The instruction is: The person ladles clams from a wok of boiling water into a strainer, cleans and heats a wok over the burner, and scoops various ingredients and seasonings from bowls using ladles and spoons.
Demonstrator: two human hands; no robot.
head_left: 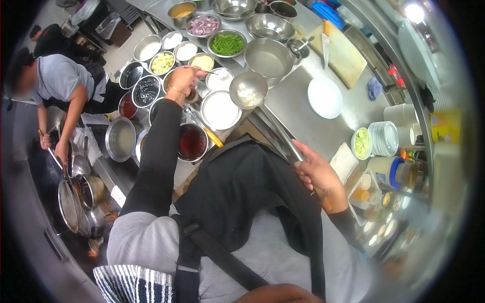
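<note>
My left hand (183, 81) is closed on a thin spoon, whose bowl end, with something white on it, is over a bowl of white powder (219, 80). My right hand (317, 169) grips the long metal handle of a ladle (248, 91), which holds pale chopped pieces. The ladle's bowl hangs just right of the white powder and above a larger container of white contents (221, 110). Below my left forearm, a container of dark red liquid (193, 142) stands beside a yellow-handled tool (214, 137).
Bowls of green beans (227, 44) and sliced onions (204, 25) stand ahead. A knife (325, 45) lies on a cutting board (348, 58), near a white plate (325, 97). Stacked plates (384, 139) are at right. A co-worker (63, 81) handles a strainer at left.
</note>
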